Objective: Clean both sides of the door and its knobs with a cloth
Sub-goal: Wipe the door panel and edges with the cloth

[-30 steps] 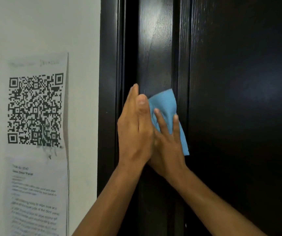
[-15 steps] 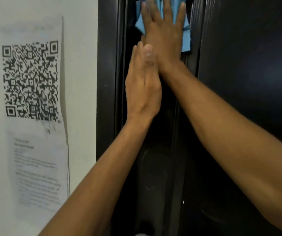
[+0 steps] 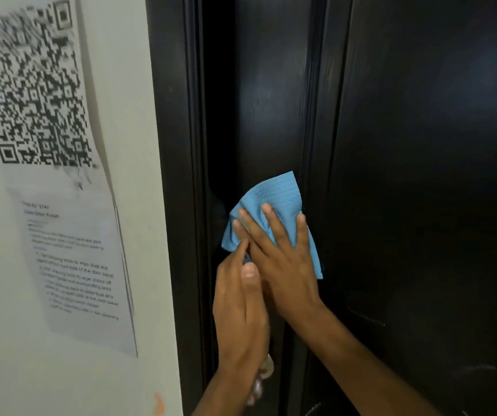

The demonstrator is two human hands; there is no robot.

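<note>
White wall with taped paper sheets stands left of the dark door. On the door's left stile, the right hand presses a blue cloth with flat, spread fingers. Beside it, the left hand lies straight-fingered, its grip holding nothing.

White painted wall at left. Two paper sheets taped to it: a QR-code sheet above a blurred printed instruction sheet. Small orange mark near wall edge.
</note>
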